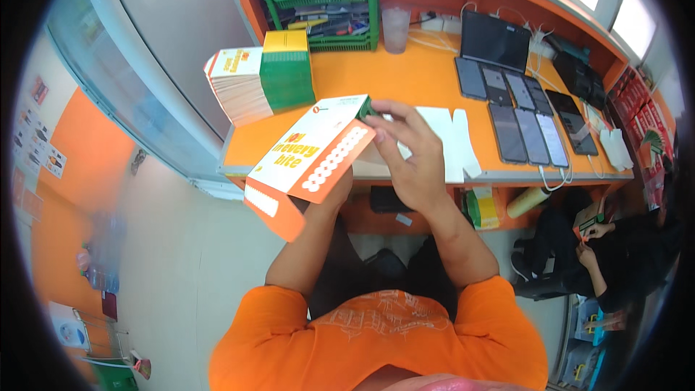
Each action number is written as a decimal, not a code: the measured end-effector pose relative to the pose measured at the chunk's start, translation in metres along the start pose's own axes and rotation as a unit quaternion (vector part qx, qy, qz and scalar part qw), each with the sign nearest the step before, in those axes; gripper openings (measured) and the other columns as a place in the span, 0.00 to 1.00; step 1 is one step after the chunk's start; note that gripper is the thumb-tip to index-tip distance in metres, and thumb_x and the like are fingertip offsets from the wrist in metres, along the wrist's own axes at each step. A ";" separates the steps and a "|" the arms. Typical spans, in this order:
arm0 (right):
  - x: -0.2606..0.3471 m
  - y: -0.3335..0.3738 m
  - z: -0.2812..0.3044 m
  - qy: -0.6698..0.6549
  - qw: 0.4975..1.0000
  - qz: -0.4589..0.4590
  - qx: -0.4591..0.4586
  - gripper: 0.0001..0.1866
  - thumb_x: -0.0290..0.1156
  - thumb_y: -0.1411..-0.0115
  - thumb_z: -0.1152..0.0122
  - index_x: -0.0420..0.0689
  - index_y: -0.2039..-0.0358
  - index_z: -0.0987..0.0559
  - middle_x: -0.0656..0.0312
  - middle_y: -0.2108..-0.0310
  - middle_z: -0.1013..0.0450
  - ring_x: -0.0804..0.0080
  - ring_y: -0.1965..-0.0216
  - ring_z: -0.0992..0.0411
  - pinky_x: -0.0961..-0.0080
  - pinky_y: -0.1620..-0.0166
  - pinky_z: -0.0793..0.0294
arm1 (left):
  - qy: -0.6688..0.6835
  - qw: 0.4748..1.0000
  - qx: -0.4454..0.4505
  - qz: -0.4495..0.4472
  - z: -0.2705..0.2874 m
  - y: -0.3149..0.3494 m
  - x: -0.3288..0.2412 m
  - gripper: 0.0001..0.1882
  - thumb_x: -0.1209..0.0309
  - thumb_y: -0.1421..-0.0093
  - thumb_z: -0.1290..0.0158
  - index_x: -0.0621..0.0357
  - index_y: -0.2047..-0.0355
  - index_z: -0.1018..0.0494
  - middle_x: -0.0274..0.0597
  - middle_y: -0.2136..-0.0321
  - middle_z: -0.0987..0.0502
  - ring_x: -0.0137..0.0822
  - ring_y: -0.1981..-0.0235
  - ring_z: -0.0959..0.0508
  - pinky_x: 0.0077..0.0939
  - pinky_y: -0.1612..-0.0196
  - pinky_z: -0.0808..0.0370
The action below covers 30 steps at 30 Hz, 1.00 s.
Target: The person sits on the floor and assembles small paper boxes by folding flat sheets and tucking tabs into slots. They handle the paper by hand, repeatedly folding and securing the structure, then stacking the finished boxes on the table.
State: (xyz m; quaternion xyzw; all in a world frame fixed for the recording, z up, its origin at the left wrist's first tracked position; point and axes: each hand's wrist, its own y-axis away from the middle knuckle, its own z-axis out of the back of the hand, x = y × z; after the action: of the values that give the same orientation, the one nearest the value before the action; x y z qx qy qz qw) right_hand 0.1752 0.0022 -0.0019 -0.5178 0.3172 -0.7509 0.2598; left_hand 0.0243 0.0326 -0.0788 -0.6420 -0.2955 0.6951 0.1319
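Observation:
A white and orange cardboard carton [311, 141], printed with bold lettering and a row of white scallops, is held up tilted in front of me. Its orange-edged end flap [279, 213] hangs loose at the lower left. Behind and under it my left hand [342, 187] supports the carton, with most of its fingers hidden. At the upper right end, my right hand [411, 146] is closed, thumb and fingers pinching by the green flap [368, 108]. Flat white card blanks [447, 141] lie on the orange desk [347, 76] just past my right hand.
Stacked flat cartons [246, 87] stand at the desk's left. Behind them are a green crate [326, 11] of stationery and a clear cup [396, 29]. Several phones [510, 130] and a dark laptop [494, 40] fill the right. A seated person [615, 246] handles a small carton at far right.

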 end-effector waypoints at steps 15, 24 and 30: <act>-0.003 -0.004 0.014 -0.051 0.997 -0.059 0.012 0.12 0.26 0.44 0.29 0.36 0.61 0.18 0.54 0.50 0.23 0.65 0.48 0.25 0.69 0.44 0.27 | 0.050 0.996 0.052 0.049 0.002 0.006 -0.051 0.16 0.67 0.29 0.49 0.62 0.45 0.29 0.43 0.49 0.26 0.35 0.48 0.26 0.33 0.45 0.29; -0.011 0.008 0.001 -0.140 0.989 -0.051 -0.027 0.12 0.25 0.41 0.32 0.39 0.56 0.16 0.55 0.50 0.25 0.62 0.47 0.26 0.68 0.42 0.29 | 0.037 0.998 0.042 0.020 0.000 0.005 -0.025 0.16 0.67 0.30 0.47 0.61 0.46 0.29 0.42 0.50 0.26 0.34 0.48 0.26 0.33 0.44 0.28; -0.004 0.013 0.008 -0.134 0.990 -0.026 0.044 0.17 0.28 0.37 0.38 0.37 0.49 0.19 0.51 0.39 0.33 0.56 0.39 0.33 0.62 0.37 0.33 | 0.111 0.990 0.034 0.077 0.007 -0.001 -0.018 0.14 0.70 0.31 0.47 0.61 0.48 0.28 0.41 0.52 0.26 0.33 0.48 0.26 0.32 0.45 0.28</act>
State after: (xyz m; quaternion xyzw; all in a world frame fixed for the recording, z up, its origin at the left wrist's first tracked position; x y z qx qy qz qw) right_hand 0.1850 -0.0058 -0.0118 -0.6098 0.2326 -0.6946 0.3026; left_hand 0.0195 0.0215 -0.0632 -0.7311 -0.2053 0.6372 0.1314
